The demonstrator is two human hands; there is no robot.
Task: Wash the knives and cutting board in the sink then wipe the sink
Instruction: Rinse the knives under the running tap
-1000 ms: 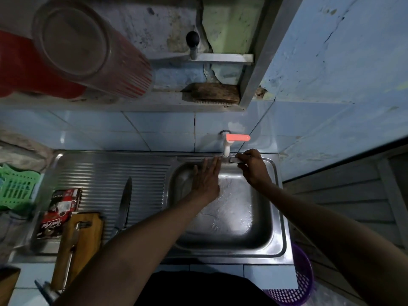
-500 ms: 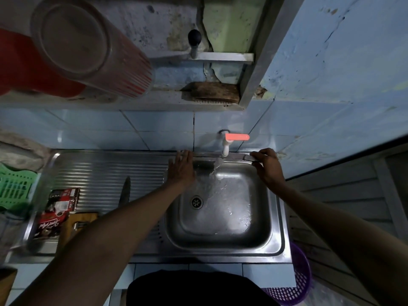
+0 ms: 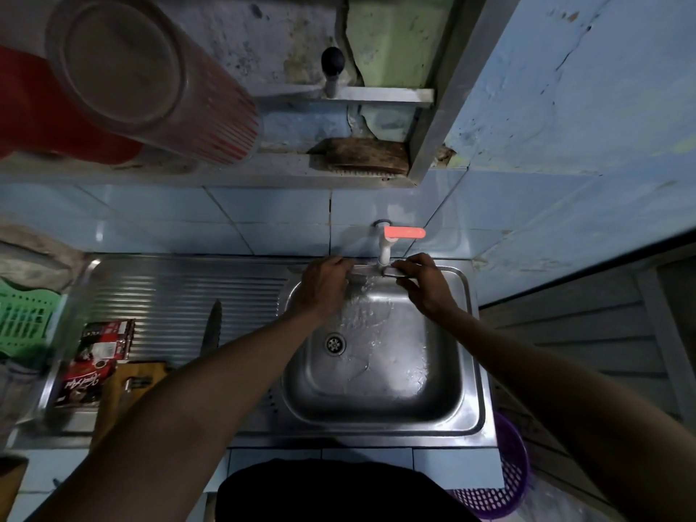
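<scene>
A steel sink (image 3: 477, 374) has a wet basin, and water runs from the white tap with a red lever (image 3: 403, 233). Under the spout I hold a metal knife (image 3: 359, 277) crosswise. My right hand (image 3: 423, 288) pinches its handle end. My left hand (image 3: 322, 288) lies over the blade with the fingers bent around it. A second knife (image 3: 212, 325) lies on the ribbed drainboard (image 3: 180, 292). The wooden cutting board (image 3: 124, 393) sits at the drainboard's front left, partly hidden by my left forearm, with a metal handle on it.
A red packet (image 3: 98, 354) lies on the drainboard's left end beside a green basket (image 3: 22, 318). A purple basket (image 3: 506, 472) stands below the sink's right corner. A shelf above holds a red-striped tumbler (image 3: 150, 81) and a brush (image 3: 361, 156).
My left hand slid right along the blade toward the tap and its fingers bent over it. My right hand shifted left with the handle, nearer the spout.
</scene>
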